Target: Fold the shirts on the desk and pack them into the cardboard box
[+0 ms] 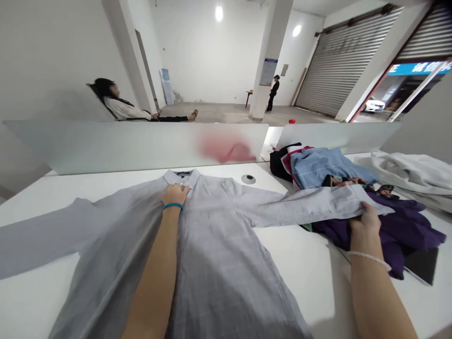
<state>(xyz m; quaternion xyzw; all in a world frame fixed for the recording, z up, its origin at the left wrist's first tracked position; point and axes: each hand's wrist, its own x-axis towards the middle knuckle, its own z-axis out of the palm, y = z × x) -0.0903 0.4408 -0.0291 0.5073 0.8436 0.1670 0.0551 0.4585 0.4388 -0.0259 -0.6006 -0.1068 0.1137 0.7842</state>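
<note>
A light grey button-up shirt [219,245] lies spread front side up, its collar at the far side and one sleeve stretched out to the left. My left hand [174,194], with a blue band at the wrist, is closed on the shirt front just below the collar; its fingertips are partly hidden. Off to the right, my right hand [367,221] grips the cuff end of the other sleeve. That sleeve is drawn out straight and passes over a pile of clothes.
The shirt rests on a white table [282,268]. At the right are a blue garment [318,165], a purple garment [406,223] and white cloth [416,172]. A frosted divider [148,146] runs along the back. Beyond it, one person [120,106] reclines and another [273,92] stands.
</note>
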